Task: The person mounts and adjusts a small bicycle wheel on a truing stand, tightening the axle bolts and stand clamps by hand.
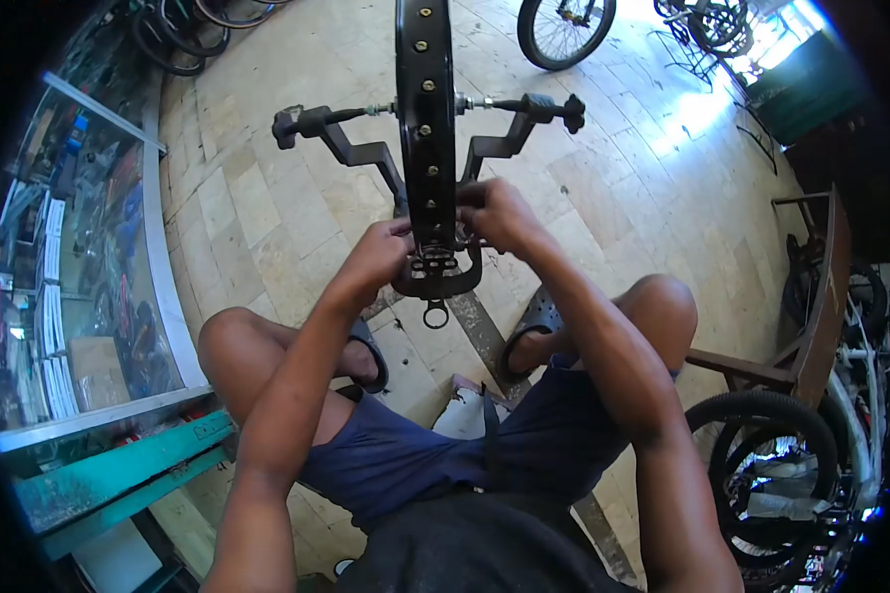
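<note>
A black wheel rim (439,148) without a tyre stands upright in front of me, with several brass-coloured nipple heads along its middle. It sits in a black truing stand (368,154), whose two bent arms meet the threaded axle ends on both sides. At the rim's lower left edge is my left hand (378,255), fingers curled in and tips partly hidden by the rim. On the opposite side my right hand (502,215) is also closed, its fingertips behind the rim's edge. What the fingers grip is hidden. Just below them are the stand's curved bracket (472,279) and a metal ring (435,314).
A glass display case (99,267) stands at left above a green wooden ledge (119,479). Bicycle tyres (771,420) and a brown wooden frame (823,306) are at right. Farther off stands a bicycle wheel (564,57). Tiled floor (297,208) surrounds the stand.
</note>
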The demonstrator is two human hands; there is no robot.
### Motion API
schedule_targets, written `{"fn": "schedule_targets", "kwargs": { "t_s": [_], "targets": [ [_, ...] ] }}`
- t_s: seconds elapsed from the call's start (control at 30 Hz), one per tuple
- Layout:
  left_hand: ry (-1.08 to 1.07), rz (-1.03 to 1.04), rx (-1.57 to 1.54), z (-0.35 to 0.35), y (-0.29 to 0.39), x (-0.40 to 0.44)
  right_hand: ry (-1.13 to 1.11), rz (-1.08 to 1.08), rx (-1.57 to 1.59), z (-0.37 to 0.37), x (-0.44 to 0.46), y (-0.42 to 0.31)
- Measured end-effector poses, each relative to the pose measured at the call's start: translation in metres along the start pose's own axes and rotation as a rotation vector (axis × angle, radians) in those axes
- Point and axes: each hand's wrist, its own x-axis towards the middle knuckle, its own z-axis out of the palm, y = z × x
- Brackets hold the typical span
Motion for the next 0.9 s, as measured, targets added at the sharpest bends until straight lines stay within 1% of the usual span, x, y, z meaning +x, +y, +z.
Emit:
{"fn": "schedule_targets", "kwargs": {
  "t_s": [0.03, 0.1, 0.13, 0.23, 0.3, 0.37, 0.47, 0.53, 0.57, 0.67, 0.73, 0.77, 0.83, 0.87, 0.9],
  "targets": [
    [-0.006, -0.005, 0.002, -0.001, -0.003, 0.002, 0.002, 0.008, 0.002, -0.002, -0.001, 0.001],
    [-0.021, 0.023, -0.021, -0.002, -0.009, 0.007, -0.118, 0.005, 0.037, -0.002, -0.003, 0.001],
    [0.018, 0.047, -0.004, 0.001, -0.008, 0.006, -0.098, -0.033, -0.056, 0.004, -0.004, 0.0],
    [0.053, 0.066, -0.065, 0.003, -0.016, 0.021, -0.062, 0.046, -0.01, 0.013, -0.011, -0.012],
    [0.068, 0.044, -0.08, 0.008, -0.014, 0.021, -0.052, 0.059, -0.011, 0.014, -0.017, -0.014],
    [0.083, 0.027, -0.095, 0.015, -0.008, 0.017, 0.049, -0.03, -0.047, 0.021, -0.018, -0.01],
    [0.136, 0.068, -0.086, 0.019, -0.012, 0.015, 0.086, -0.026, -0.069, 0.022, -0.021, -0.015],
    [0.191, 0.187, 0.052, 0.02, -0.014, 0.015, 0.074, -0.024, -0.029, 0.024, -0.016, -0.01],
    [0.187, 0.187, 0.054, 0.021, -0.015, 0.015, 0.068, -0.024, 0.008, 0.023, -0.013, -0.007],
    [0.205, 0.139, 0.02, 0.025, -0.007, 0.009, 0.062, 0.006, -0.016, 0.02, -0.01, -0.011],
    [0.22, 0.198, -0.008, 0.024, -0.009, 0.01, 0.04, 0.034, -0.001, 0.017, -0.01, -0.016],
    [0.212, 0.194, -0.002, 0.023, -0.01, 0.01, 0.015, 0.057, 0.011, 0.016, -0.01, -0.018],
    [0.25, 0.201, 0.028, 0.026, -0.002, 0.006, 0.024, 0.057, 0.012, 0.017, -0.008, -0.013],
    [0.255, 0.15, -0.02, 0.027, 0.002, 0.001, 0.058, 0.02, -0.016, 0.022, -0.005, -0.007],
    [0.246, 0.146, -0.01, 0.027, 0.001, 0.001, 0.091, -0.015, -0.042, 0.025, -0.003, -0.004]
  ]
}}
